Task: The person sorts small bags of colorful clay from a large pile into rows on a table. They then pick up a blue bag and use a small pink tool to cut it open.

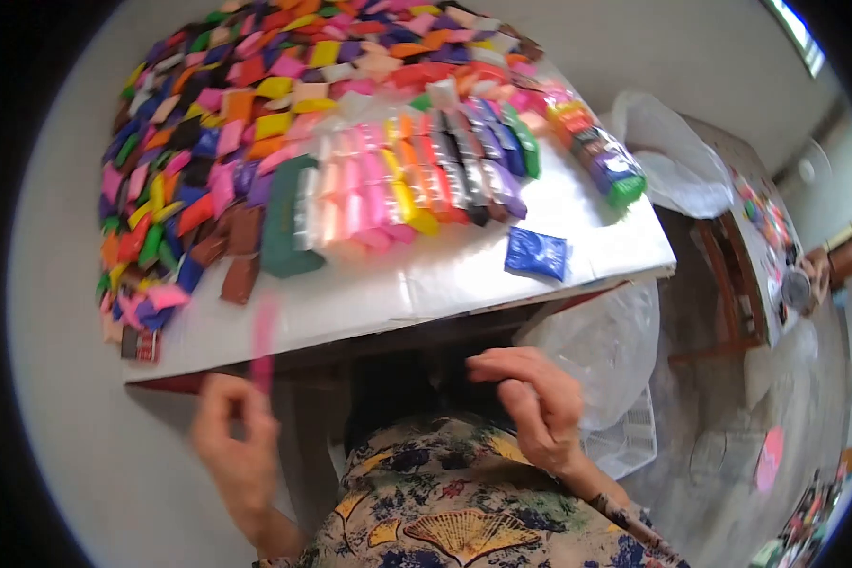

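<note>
My left hand (237, 440) is closed at the lower left, in front of the table edge. A thin pink strip (263, 331) stands up from its fingers, smeared by motion. My right hand (544, 407) hovers before the table edge with loosely bent fingers, thumb apart, and nothing visible in it. A blue packet (537, 254) lies alone near the front edge, above my right hand. Rows of coloured packets (407, 180) stand side by side in the middle, from pink through yellow to black, blue and green. A dark green block (289, 216) flanks their left end.
A large heap of small coloured packets (227, 123) covers the back and left of the white table (388, 301). A bagged multicoloured stack (596, 156) lies at the right. Clear plastic bags (601, 350) hang below the edge. Farther right, a person's hand (816, 275) shows by another table.
</note>
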### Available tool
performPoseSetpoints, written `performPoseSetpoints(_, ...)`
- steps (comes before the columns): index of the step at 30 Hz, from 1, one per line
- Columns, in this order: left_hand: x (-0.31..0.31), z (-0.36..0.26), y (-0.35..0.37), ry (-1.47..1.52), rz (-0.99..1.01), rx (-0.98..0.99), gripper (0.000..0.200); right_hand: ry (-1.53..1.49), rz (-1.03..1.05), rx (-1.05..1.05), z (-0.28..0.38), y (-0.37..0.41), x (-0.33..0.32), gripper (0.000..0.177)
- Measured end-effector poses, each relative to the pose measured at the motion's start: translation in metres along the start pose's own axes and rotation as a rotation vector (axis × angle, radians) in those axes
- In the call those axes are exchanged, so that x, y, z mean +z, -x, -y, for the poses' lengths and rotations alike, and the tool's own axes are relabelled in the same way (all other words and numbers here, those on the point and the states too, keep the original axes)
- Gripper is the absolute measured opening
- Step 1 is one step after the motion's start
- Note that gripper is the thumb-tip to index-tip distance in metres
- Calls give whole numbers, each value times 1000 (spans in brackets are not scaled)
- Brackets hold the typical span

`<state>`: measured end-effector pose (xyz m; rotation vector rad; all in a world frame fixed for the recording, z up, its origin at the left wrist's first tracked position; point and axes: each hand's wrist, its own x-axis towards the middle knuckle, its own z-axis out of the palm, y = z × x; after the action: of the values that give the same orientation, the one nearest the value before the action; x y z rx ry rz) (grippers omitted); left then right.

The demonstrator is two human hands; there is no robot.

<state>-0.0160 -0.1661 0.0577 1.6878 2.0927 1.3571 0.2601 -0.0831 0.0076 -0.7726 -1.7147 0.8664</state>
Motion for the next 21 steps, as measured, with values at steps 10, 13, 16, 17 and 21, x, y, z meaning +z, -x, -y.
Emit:
performPoseSetpoints(10,162,-75,-31,360,495,671,22,-494,-396,200,-18,-2,-14,29)
performPoseSetpoints(13,204,-91,-51,165,319,813,32,-171,-614,180,-30,-2,-38,27)
performPoseSetpoints(16,240,-91,-58,-44,257,803,47,-121,-601,340,-41,2,-51,21)
performPoseSetpoints(17,245,-87,-57,-59,276,780,52,-124,-672,380,-42,-1,-47,18)
performPoseSetpoints(21,249,-73,-52,53,313,744,63,-145,-600,440,-56,3,-48,18)
